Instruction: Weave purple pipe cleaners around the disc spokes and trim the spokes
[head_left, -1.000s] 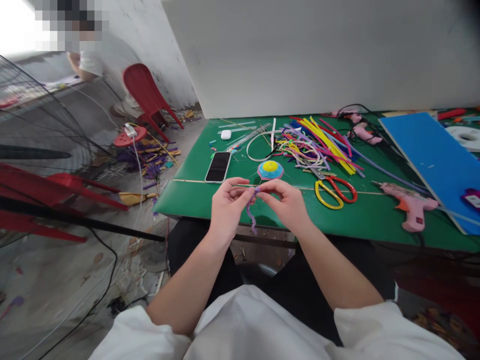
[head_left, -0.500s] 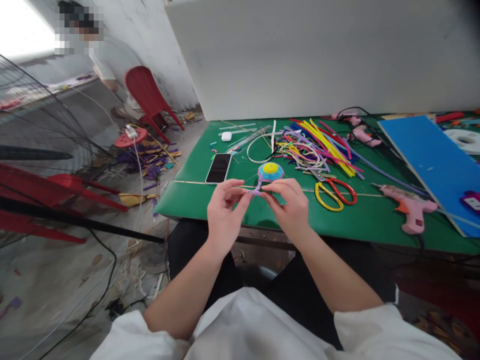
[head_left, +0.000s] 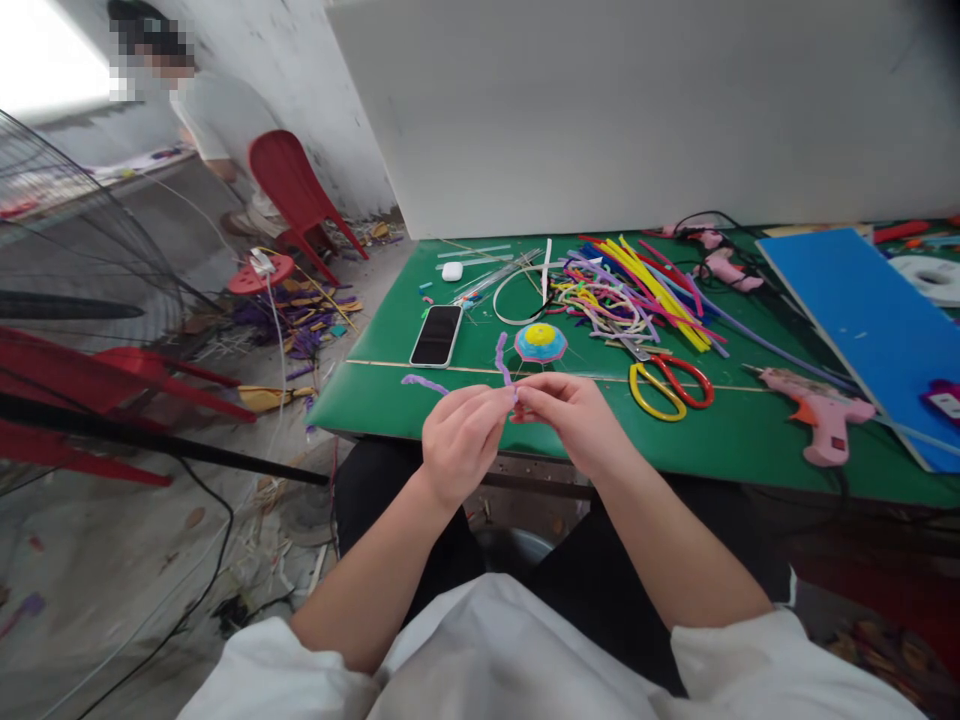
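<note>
A purple pipe cleaner is pinched between my two hands above the table's front edge. One wavy end rises from the fingertips, and another purple length sticks out to the left past my left hand. My left hand is closed with its fingers folded over the pipe cleaner. My right hand meets it, thumb and forefinger pressed together at the same spot. Just beyond the fingers sits a small dome-shaped piece, yellow on top, blue below, with a pink rim. The exact grip point is partly hidden by the fingers.
On the green table lie a phone, a white earphone case, scissors, a heap of coloured pipe cleaners, a pink glue gun and a blue board. Another person sits beside a red chair.
My hands have closed in together and turned, the left fingers now folded over. The purple pipe cleaner's ends now stick up and out to the left. The dome piece stays put.
</note>
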